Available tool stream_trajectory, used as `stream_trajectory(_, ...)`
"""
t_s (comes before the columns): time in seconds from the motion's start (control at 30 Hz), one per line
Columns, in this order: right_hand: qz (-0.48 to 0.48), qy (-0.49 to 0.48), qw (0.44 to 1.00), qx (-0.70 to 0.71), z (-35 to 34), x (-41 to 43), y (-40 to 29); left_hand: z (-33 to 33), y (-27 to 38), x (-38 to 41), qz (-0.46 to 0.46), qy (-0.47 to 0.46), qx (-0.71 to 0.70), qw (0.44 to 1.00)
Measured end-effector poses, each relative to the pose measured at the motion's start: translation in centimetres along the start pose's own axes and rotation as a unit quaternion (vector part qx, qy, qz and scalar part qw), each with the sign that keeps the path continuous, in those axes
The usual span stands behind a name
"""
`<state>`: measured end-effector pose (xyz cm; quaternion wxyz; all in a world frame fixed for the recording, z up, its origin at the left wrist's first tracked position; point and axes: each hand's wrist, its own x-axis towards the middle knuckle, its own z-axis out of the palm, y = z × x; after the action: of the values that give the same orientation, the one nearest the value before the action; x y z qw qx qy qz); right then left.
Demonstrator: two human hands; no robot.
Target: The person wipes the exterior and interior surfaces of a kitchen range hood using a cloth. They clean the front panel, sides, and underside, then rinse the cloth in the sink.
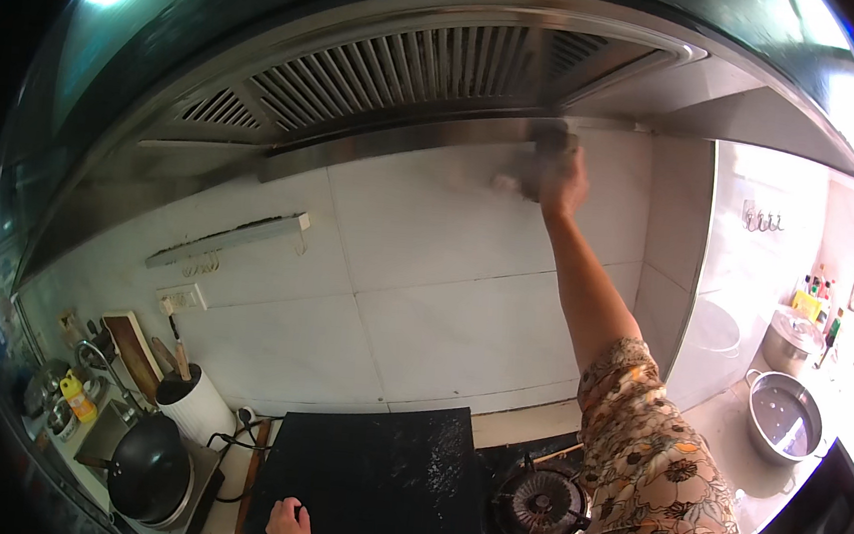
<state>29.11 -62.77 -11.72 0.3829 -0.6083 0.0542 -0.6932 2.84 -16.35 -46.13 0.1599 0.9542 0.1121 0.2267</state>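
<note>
My right hand point(567, 184) is raised to the rear lower edge of the stainless-steel range hood point(437, 134), where it meets the white tiled wall point(460, 224). It grips a dark cloth-like thing point(545, 152), too blurred to name exactly. Low in the view, my left hand point(290, 529) rests at the left front part of a black panel point(372, 481), its fingers curled. Whether it grips anything there is hidden. Whitish specks and smears mark the panel's right side. To the right of the panel sits a gas burner point(542, 502), beneath my outstretched right arm.
Slatted filters point(405, 66) line the hood overhead. At left stand a black wok point(149, 467), a white ribbed utensil holder point(198, 403), a cutting board point(133, 353) and a yellow bottle point(78, 396). Along the right counter are a metal basin point(784, 419) and a lidded pot point(793, 341).
</note>
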Motion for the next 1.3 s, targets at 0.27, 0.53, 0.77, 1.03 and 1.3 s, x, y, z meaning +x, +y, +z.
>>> stream_trajectory(0.27, 0.003, 0.013, 1.0, 0.021, 1.2, 0.9, -1.6, 1.0, -1.5, 0.5, 0.086, 0.026, -0.017, 0.996)
stream_trajectory(0.53, -0.002, 0.114, 0.926, 0.359, 0.9, 7.3, 3.0, 0.0, 3.0, 3.3, 0.073, 0.037, -0.028, 0.996)
stream_trajectory(0.77, 0.084, 0.045, 0.967, 0.235, 1.7, -0.3, 1.0, 1.0, -1.2, -0.5, 0.02, 0.002, 0.003, 1.0)
stream_trajectory(1.03, 0.099, -0.068, 0.988, 0.098, 4.2, -5.3, -3.6, 1.3, -2.9, -1.5, 0.057, 0.012, 0.001, 0.998)
stream_trajectory(1.3, 0.075, -0.009, 0.982, 0.173, 2.1, -1.0, -1.2, 0.8, -1.3, 0.4, 0.091, 0.019, -0.011, 0.996)
